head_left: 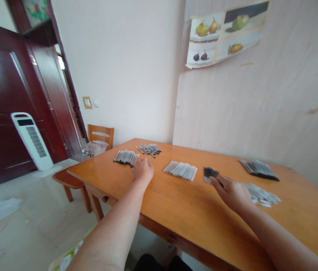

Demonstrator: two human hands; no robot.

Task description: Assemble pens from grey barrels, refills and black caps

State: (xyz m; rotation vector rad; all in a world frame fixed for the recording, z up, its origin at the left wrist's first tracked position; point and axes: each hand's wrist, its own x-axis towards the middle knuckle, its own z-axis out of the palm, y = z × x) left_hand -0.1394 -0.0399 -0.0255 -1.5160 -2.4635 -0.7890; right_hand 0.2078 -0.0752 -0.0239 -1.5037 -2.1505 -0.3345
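My left hand (pixel 143 169) rests on the orange wooden table (pixel 181 210), fingers curled, right beside a row of grey pen-like sticks (pixel 126 157). My right hand (pixel 230 191) reaches forward with its fingertips at a small dark bunch of sticks (pixel 210 173); whether it grips them is unclear. A white bunch of sticks (pixel 180 170) lies between the two hands. Another loose pile of grey sticks (pixel 149 149) sits at the far edge.
More stick piles lie to the right: a dark one (pixel 259 169) and a pale one (pixel 263 195). A wooden chair (pixel 100 136) with a plastic bag, a low stool (pixel 70 181), a white tower fan (pixel 33 141) and a dark red door stand at left.
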